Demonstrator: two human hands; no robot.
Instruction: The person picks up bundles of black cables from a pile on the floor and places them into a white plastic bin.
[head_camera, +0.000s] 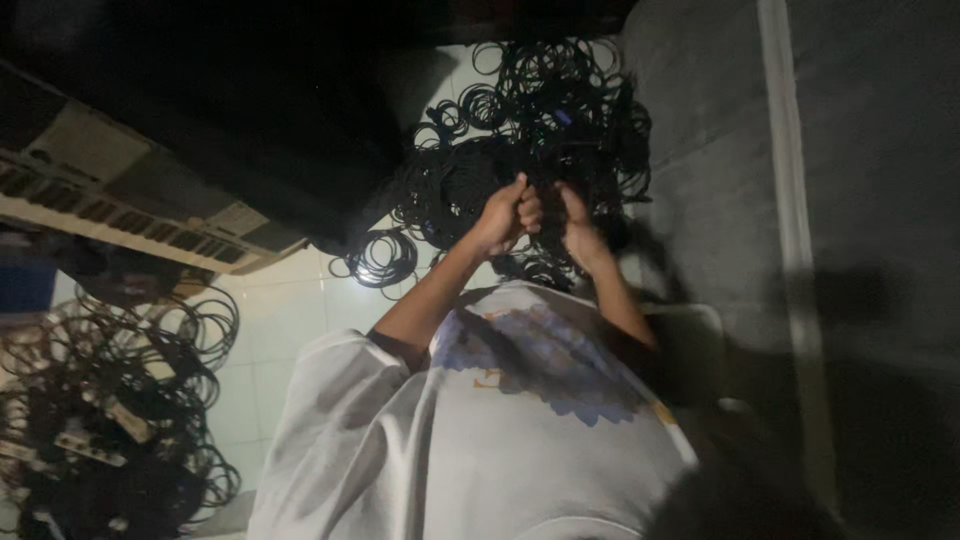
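Hands (540, 215) together, clutching black cable (540, 185), cable pile (540, 110) behind, power strips (95, 430) aside

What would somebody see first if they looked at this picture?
Most striking is the big tangled heap of black coiled cables on the pale tiled floor, top centre. Both hands, left hand and right hand, grip cable there. Another dark cable pile lies lower left.
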